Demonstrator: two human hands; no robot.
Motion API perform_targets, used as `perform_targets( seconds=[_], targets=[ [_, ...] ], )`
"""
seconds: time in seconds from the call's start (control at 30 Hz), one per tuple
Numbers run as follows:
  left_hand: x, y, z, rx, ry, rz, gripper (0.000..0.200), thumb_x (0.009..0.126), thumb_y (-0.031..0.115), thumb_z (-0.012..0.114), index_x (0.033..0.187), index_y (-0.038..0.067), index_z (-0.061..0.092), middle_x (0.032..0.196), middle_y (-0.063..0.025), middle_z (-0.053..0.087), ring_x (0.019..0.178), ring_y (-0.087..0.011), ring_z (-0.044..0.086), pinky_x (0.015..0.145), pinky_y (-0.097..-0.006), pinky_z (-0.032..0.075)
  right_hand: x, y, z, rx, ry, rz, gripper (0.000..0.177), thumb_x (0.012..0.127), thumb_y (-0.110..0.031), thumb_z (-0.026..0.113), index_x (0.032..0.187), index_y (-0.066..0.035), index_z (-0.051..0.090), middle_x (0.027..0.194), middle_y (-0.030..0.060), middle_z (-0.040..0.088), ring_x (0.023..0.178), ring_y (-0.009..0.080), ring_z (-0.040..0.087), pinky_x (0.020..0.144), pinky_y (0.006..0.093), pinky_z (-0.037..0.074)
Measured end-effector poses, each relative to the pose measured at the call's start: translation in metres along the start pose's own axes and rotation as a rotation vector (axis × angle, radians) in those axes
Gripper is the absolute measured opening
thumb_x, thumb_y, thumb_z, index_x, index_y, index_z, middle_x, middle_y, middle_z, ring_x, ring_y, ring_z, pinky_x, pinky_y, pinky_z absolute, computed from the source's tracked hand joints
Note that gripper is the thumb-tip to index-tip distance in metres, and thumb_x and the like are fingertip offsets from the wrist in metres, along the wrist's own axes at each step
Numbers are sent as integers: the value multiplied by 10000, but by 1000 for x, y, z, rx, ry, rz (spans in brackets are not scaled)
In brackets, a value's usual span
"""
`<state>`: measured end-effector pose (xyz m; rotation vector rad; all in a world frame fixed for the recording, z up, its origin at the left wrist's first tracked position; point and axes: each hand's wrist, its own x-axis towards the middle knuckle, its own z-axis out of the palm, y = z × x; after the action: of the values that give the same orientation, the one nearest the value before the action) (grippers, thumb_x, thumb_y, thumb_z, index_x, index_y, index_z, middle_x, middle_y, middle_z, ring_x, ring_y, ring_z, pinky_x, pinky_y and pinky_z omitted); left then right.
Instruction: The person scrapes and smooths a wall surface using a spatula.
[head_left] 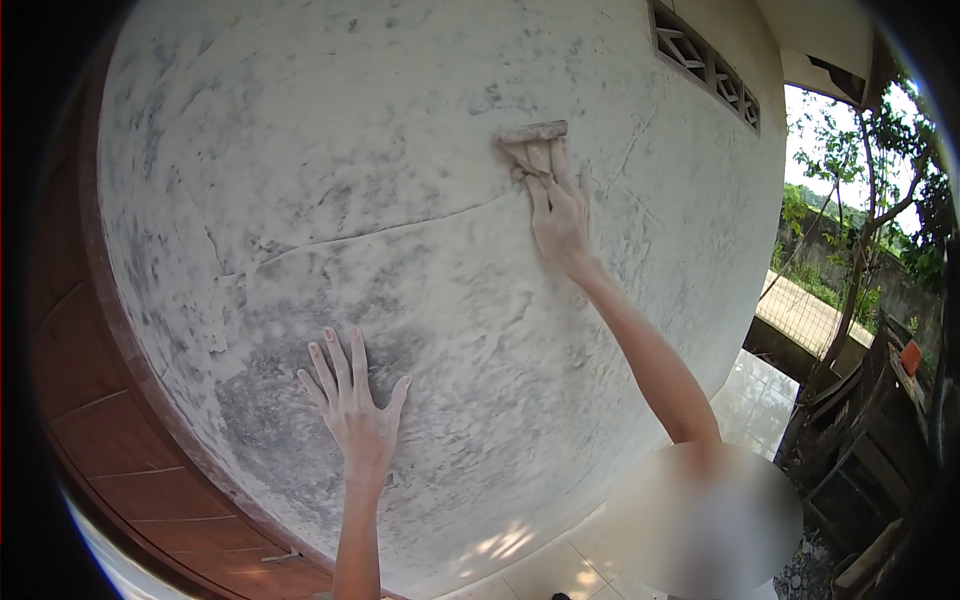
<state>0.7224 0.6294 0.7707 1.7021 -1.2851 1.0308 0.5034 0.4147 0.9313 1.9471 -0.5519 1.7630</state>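
Note:
My left hand (360, 412) lies flat on the patchy white and grey wall (420, 290), low and left of centre, its fingers spread and nothing in it. Higher up and to the right, my right hand (562, 215) is closed on a scraper (532, 132) with a wide, pale-caked edge. The scraper's edge rests against the wall surface. White dust covers both hands. A thin crack runs across the wall just left of my right hand.
Brown-red panels (110, 435) border the wall at the left. A vent grille (705, 65) sits at the upper right. Pale floor tiles (755, 400), a tree (860, 230) and stacked wooden scraps (870, 450) are on the right. A blurred patch covers the lower right.

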Motion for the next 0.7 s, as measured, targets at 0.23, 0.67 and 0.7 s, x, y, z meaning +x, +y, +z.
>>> perform_targets(
  seconds=[0.23, 0.67, 0.7],
  targets=[
    [2, 6, -2, -9, -23, -18, 890, 770, 424, 717, 1488, 140, 276, 1559, -137, 182, 1438, -361, 124, 1151, -565, 87, 73, 30, 12, 158, 408, 469, 439, 998, -289, 409, 1338, -28, 504, 1470, 184, 367, 1392, 317, 292, 1141, 416, 192],
    [28, 53, 19, 6, 57, -35, 986, 702, 364, 778, 1496, 123, 246, 1564, -147, 154, 1445, -353, 92, 1163, -546, 51, 86, 84, 1, 171, 372, 364, 449, 996, -294, 418, 1330, -7, 504, 1493, 154, 338, 1399, 324, 272, 1157, 416, 155],
    [30, 60, 20, 7, 56, -31, 986, 702, 364, 778, 1496, 123, 246, 1564, -147, 154, 1445, -353, 92, 1163, -546, 51, 72, 52, 2, 97, 263, 169, 442, 997, -303, 409, 1335, -35, 510, 1493, 154, 337, 1400, 319, 273, 1157, 435, 147]
  ],
)
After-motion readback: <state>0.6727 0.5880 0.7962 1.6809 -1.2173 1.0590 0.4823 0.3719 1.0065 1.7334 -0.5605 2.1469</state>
